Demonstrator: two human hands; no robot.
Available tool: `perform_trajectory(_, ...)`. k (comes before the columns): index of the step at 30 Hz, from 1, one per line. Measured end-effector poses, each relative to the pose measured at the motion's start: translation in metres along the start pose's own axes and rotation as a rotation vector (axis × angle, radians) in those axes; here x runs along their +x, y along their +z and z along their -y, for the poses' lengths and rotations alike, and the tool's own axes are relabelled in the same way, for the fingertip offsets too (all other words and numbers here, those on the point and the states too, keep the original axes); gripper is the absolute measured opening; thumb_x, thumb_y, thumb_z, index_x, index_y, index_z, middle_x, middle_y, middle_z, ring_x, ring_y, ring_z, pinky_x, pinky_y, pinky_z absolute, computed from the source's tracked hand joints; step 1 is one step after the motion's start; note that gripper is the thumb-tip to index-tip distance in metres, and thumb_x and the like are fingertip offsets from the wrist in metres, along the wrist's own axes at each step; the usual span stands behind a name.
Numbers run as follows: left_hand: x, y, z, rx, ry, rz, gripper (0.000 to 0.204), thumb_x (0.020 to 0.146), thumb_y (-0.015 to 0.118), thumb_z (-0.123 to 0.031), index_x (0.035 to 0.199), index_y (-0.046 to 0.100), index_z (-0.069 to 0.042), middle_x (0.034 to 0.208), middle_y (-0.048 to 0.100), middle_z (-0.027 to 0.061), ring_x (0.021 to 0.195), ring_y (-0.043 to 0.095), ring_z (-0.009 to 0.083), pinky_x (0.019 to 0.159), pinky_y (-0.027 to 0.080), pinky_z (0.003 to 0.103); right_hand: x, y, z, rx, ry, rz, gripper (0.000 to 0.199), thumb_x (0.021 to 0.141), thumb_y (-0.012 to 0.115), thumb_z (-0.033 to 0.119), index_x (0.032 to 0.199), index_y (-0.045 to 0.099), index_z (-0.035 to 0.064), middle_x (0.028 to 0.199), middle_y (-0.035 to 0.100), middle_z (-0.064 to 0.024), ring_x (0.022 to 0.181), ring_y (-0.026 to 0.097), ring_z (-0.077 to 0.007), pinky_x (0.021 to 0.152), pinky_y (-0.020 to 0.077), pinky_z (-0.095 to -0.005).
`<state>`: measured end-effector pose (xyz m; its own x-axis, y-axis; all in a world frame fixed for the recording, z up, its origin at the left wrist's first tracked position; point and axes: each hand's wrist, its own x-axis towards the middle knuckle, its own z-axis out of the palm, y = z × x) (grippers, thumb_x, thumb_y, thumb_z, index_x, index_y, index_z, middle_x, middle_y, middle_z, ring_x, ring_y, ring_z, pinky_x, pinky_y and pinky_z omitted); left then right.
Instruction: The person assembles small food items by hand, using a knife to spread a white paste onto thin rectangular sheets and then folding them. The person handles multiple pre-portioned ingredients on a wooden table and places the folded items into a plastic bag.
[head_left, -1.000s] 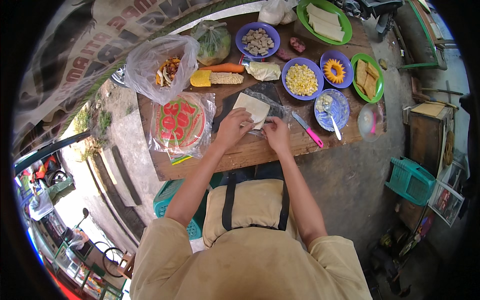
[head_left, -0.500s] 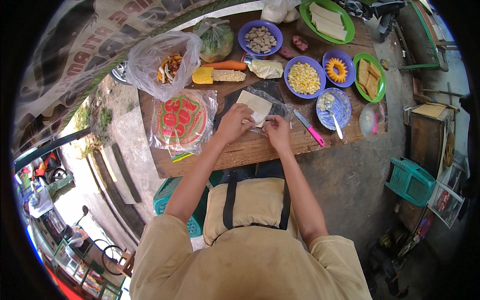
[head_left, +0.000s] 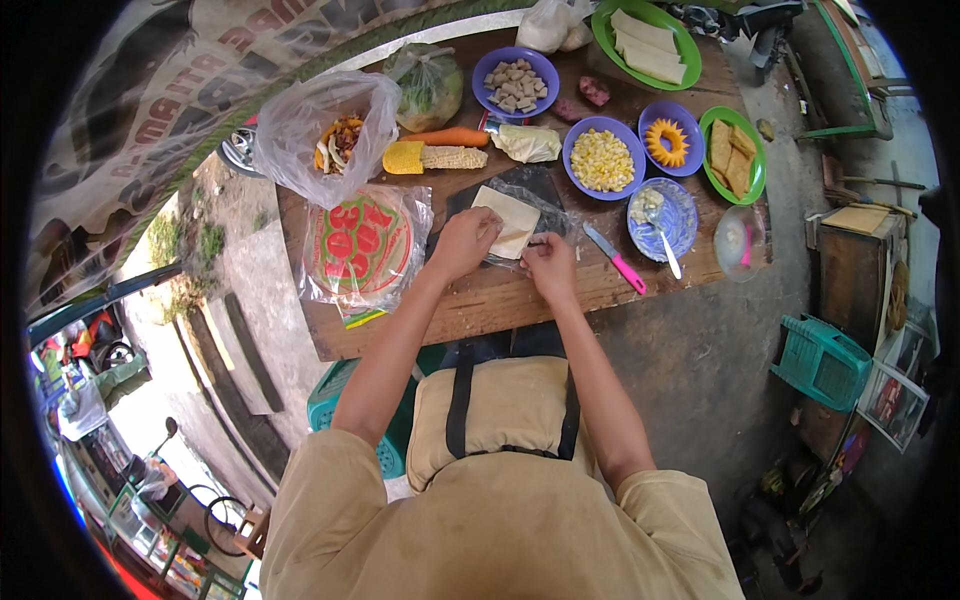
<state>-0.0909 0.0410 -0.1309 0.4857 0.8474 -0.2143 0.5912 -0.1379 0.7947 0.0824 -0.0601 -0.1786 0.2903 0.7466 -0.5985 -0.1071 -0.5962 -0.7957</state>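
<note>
Wrapper sheet: pale square, lying on dark board, counter centre.
Left hand: fingers closed on the sheet's near-left edge.
Right hand: fingers pinching its near-right corner.
Knife: pink-handled, just right.

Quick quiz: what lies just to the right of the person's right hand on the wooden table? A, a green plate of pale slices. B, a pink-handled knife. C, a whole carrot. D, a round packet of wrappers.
B: the pink-handled knife lies just right of the right hand, on the wooden table before the speckled blue bowl.
</note>
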Motion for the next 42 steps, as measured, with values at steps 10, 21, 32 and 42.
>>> perform_trajectory(10,0.009,-0.018,-0.037,-0.314,-0.158,-0.395,0.019,0.100,0.060,-0.012,0.111,0.060,0.003,0.094,0.072,0.0221,0.088,0.072,0.0385,0.079,0.056,0.040,0.000,0.003,0.002,-0.150,-0.110,-0.013,0.016,0.094,0.069,0.012,0.105,0.064,0.0019,0.080,0.067,-0.0028,0.070,0.066,-0.0112,0.058,0.0513,-0.0264)
perform_trajectory(21,-0.066,0.013,-0.093,-0.014,0.319,0.023,0.020,0.089,0.073,-0.016,0.103,0.068,-0.002,0.113,0.070,0.0144,0.111,0.064,0.0340,0.097,0.050,0.043,-0.058,-0.036,0.061,0.612,0.202,0.165,0.029,0.103,0.060,0.023,0.124,0.061,0.0037,0.112,0.068,-0.0047,0.100,0.066,-0.0142,0.082,0.0541,-0.0312)
perform_trajectory(32,-0.041,0.033,-0.037,0.362,0.096,-0.090,0.039,0.076,0.081,-0.018,0.110,0.066,-0.007,0.113,0.061,0.0097,0.114,0.056,0.0314,0.094,0.045,0.045,-0.066,-0.105,0.038,0.562,0.175,-0.187,0.036,0.102,0.061,0.019,0.131,0.058,-0.0020,0.123,0.068,-0.0091,0.112,0.066,-0.0196,0.097,0.0511,-0.0352)
perform_trajectory(42,-0.023,0.006,-0.030,-0.065,-0.155,-0.103,0.016,0.094,0.065,-0.014,0.101,0.066,0.000,0.098,0.071,0.0161,0.100,0.068,0.0358,0.088,0.053,0.043,-0.060,-0.096,0.046,0.453,0.120,-0.182,0.036,0.101,0.062,0.019,0.130,0.060,-0.0025,0.120,0.069,-0.0073,0.108,0.065,-0.0168,0.095,0.0488,-0.0324)
